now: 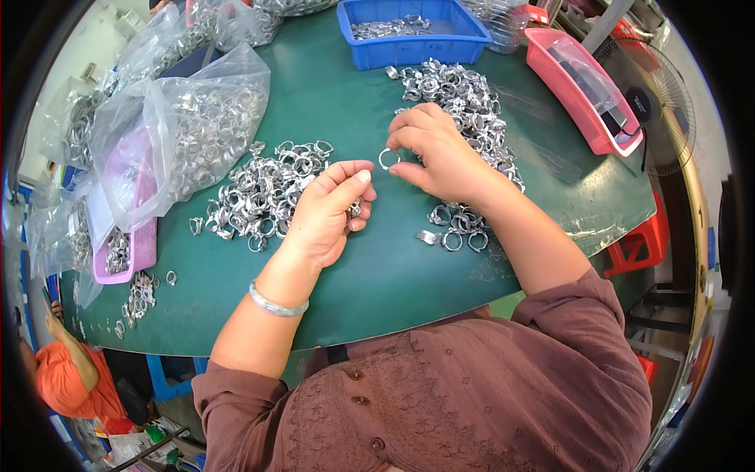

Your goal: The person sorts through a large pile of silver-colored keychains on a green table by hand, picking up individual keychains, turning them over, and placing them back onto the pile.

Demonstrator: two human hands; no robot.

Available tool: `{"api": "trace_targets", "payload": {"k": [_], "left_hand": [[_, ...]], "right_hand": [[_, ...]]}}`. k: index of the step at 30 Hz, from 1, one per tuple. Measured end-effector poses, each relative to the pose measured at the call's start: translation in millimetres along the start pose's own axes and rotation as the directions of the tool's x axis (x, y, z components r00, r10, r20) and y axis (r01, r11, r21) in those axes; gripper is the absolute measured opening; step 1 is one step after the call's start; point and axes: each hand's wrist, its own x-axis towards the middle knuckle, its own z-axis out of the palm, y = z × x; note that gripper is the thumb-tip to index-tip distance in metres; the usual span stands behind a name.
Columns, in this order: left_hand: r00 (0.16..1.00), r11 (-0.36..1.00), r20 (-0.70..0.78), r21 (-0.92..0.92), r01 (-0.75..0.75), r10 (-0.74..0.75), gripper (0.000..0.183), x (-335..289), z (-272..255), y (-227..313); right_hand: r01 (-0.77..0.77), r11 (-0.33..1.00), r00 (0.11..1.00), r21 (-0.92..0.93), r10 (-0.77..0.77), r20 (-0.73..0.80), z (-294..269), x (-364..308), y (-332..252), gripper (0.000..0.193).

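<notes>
My right hand (440, 149) pinches one silver metal ring (382, 160) between thumb and fingertips, held upright above the green table (393, 275). Close by on the left, my left hand (334, 206) is curled, its thumb over the fingers; silver ring pieces (354, 209) show between the fingers and the palm. Beside that hand lies a loose heap of silver rings (263, 193). Another, longer pile of rings (464, 98) stretches beneath and behind my right hand, with several rings (452, 236) at its near end.
A blue bin (421, 53) holding metal pieces stands at the far side. Clear bags of rings (208, 130) and a purple basket (144, 244) are on the left. A pink basket (578, 94) and a fan (653, 102) sit right. Someone in orange (79, 385) is at lower left.
</notes>
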Motion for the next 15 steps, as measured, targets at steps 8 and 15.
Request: {"api": "trace_targets", "payload": {"k": [8,15], "left_hand": [[0.999,1.000,-0.024,0.001,0.029,-0.029,0.022,-1,0,1],[0.997,0.997,-0.014,0.014,-0.070,0.070,0.021,-2,0,-3]], "right_hand": [[0.104,0.968,0.995,0.230,-0.099,-0.030,2,0,-21,0.028],[0.208,0.955,0.974,0.211,-0.182,-0.133,4,1,-28,0.037]]}}
